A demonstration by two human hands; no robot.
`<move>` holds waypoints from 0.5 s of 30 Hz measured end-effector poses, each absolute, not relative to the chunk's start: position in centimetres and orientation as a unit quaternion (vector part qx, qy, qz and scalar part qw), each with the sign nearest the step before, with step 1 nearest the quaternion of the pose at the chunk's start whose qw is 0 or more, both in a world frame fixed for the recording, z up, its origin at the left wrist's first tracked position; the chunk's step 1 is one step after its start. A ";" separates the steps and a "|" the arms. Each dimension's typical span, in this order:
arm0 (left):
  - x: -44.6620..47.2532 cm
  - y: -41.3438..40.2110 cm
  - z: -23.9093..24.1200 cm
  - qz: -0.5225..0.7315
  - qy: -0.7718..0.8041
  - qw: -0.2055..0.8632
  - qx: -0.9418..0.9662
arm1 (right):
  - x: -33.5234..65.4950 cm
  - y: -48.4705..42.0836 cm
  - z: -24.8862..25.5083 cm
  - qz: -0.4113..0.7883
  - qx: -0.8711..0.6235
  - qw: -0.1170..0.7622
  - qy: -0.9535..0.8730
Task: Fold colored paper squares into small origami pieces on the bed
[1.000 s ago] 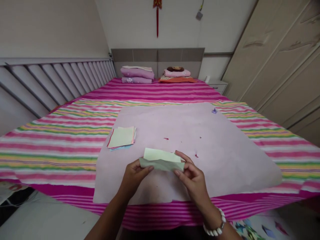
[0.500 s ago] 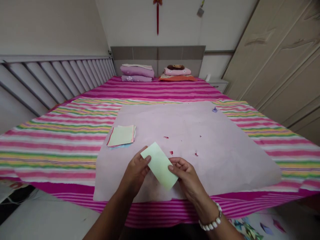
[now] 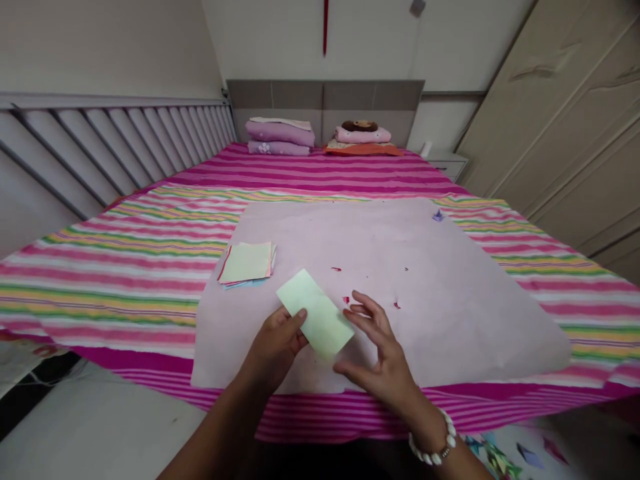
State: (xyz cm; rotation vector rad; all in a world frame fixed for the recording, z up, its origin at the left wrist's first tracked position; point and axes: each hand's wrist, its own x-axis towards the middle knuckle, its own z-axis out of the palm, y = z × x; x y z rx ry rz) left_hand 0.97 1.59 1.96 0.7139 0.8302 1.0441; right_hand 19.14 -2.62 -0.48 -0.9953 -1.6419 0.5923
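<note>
A pale green paper rectangle (image 3: 316,315), which looks folded, is tilted above the large pale sheet (image 3: 450,333) on the bed. My left hand (image 3: 281,340) pinches its left edge, thumb on top and fingers beneath. My right hand (image 3: 377,350), with a white bead bracelet (image 3: 434,445) at the wrist, is spread around the paper's lower right end, thumb and fingers apart. Whether a fingertip touches the edge there I cannot tell. A stack of coloured paper squares (image 3: 247,262) lies beyond my left hand, pale green on top.
Red paper scraps (image 3: 346,300) lie past my hands. A small purple folded paper piece (image 3: 438,215) sits at the sheet's far right corner. Folded bedding (image 3: 280,135) rests by the headboard (image 3: 295,100). Several coloured folded papers (image 3: 500,460) are at the lower right, below the bed.
My right hand has let go of the green paper and opened its fingers. My left hand still holds the paper, now turned slightly. The whole view has shifted a little.
</note>
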 end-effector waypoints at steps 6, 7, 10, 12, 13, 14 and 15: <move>1.1 0.8 2.7 0.463 0.341 0.754 0.319 | 19.0 -2.2 -0.5 0.004 -0.377 0.488 -0.787; 1.1 0.7 2.7 0.460 0.332 0.757 0.325 | 18.9 -2.1 -0.5 0.000 -0.372 0.494 -0.786; 1.0 0.3 2.9 0.453 0.319 0.761 0.337 | 18.6 -2.0 -0.5 0.024 -0.368 0.518 -0.772; 0.9 0.3 2.9 0.454 0.322 0.759 0.338 | 18.5 -2.0 -0.6 0.048 -0.368 0.526 -0.765; 0.9 0.3 2.9 0.456 0.323 0.758 0.337 | 18.4 -2.1 -0.7 0.062 -0.369 0.528 -0.762; 0.9 0.3 2.8 0.459 0.325 0.756 0.336 | 18.4 -2.1 -0.8 0.078 -0.370 0.530 -0.759; 0.9 0.4 2.8 0.460 0.326 0.754 0.337 | 18.3 -2.2 -0.9 0.098 -0.372 0.532 -0.754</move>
